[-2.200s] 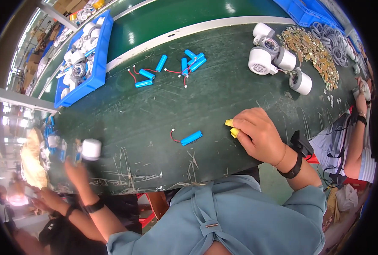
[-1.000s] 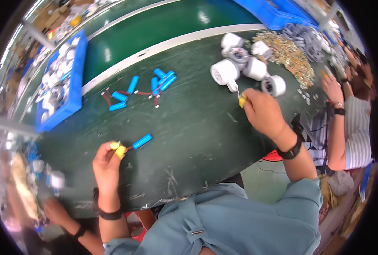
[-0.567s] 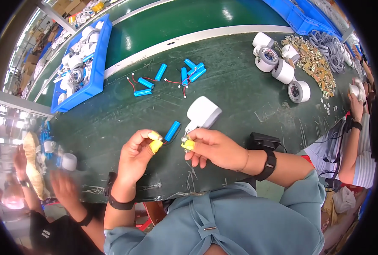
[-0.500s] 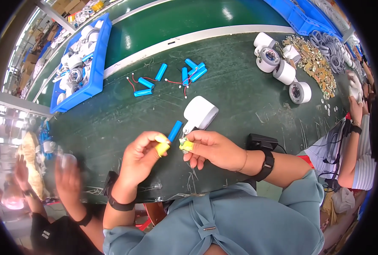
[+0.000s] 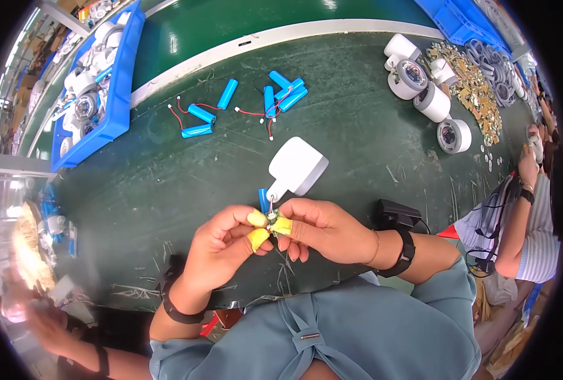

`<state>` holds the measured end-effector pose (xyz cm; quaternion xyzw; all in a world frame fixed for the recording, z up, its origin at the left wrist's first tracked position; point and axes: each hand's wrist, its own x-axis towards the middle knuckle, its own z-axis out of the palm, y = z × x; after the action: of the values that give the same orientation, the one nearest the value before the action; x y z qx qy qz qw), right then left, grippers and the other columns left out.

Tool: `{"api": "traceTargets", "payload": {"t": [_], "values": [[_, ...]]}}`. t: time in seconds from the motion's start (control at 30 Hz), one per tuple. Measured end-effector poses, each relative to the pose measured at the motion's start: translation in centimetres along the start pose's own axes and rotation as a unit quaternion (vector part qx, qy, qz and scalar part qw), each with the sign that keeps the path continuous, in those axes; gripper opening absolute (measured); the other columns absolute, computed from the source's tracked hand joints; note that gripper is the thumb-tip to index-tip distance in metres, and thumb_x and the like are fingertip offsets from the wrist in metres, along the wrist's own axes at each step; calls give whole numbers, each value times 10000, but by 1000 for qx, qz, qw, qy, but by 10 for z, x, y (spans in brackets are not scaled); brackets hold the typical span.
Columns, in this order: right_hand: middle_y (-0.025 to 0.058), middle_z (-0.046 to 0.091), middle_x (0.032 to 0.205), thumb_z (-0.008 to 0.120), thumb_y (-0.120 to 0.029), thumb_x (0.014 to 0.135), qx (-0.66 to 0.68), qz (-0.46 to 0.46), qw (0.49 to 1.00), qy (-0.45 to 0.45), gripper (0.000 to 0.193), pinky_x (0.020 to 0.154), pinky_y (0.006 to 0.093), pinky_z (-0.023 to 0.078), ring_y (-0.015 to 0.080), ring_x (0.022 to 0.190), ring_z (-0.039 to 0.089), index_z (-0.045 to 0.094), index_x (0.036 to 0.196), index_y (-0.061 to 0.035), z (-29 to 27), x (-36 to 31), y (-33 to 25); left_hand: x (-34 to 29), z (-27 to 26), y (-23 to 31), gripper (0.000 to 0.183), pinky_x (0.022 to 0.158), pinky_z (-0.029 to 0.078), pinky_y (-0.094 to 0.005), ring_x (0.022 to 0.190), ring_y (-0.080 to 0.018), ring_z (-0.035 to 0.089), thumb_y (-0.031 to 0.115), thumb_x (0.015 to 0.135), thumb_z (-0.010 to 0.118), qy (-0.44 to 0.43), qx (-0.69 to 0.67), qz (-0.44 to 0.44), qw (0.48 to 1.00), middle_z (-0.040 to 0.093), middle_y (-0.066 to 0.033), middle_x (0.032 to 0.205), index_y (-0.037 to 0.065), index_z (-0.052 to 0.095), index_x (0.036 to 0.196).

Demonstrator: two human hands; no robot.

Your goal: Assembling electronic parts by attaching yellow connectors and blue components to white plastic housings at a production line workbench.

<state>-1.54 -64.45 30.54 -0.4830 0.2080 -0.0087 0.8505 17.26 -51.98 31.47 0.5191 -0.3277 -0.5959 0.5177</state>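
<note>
A small green circuit board is pinched in my right hand, its thumb wrapped in yellow. Thin wires run from it to a white lamp-like housing with a grey rim, which lies on the bench just beyond. My left hand, thumb and finger also tipped in yellow, closes at the board's left side; whatever it pinches is hidden by the fingertips. Directly behind the fingertips is a blue cylindrical battery, partly covered by my left hand.
Several blue batteries with red leads lie farther off. White housings and a heap of small boards sit at the right, beside grey rings. A blue crate stands left, a black device right. Co-workers' hands flank me.
My left hand has moved right to meet the board in my right hand. The nearby blue battery now stands more upright in view, partly behind the fingers. The whole view has shifted slightly.
</note>
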Motion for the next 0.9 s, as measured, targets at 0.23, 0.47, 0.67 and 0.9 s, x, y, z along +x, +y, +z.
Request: {"api": "traceTargets", "payload": {"t": [0.23,0.47,0.67,0.9], "values": [[53,662,1017,523,-96,1012,-30,37,999,18,168,645,229,521,81,790,625,547,1165,-29,1,0,-6,-5,4,-4,352,756,584,-299,865,-163,707,-66,847,680,50,374,196,905,705,-99,971,18,548,1162],[58,662,1015,515,-98,1018,-22,-22,999,9,195,633,228,522,93,766,635,528,1201,-32,2,-1,0,-3,-4,4,200,795,570,-287,948,-168,688,-37,966,540,-37,67,29,997,684,-110,1070,-26,557,1165],[65,648,978,468,-140,1045,8,-11,1000,11,203,642,236,533,109,768,640,511,1215,-39,3,-1,-6,-1,-5,0,197,864,570,-340,961,-217,688,-12,949,601,-42,-43,-17,998,673,-149,1093,-43,579,1143],[53,636,908,466,-175,1046,27,-30,999,1,191,624,239,525,96,742,624,530,1144,-23,0,1,-1,4,-2,-6,197,894,538,-306,1004,-169,652,-28,951,588,-72,-71,-34,994,658,-93,1106,-22,585,1148]]}}
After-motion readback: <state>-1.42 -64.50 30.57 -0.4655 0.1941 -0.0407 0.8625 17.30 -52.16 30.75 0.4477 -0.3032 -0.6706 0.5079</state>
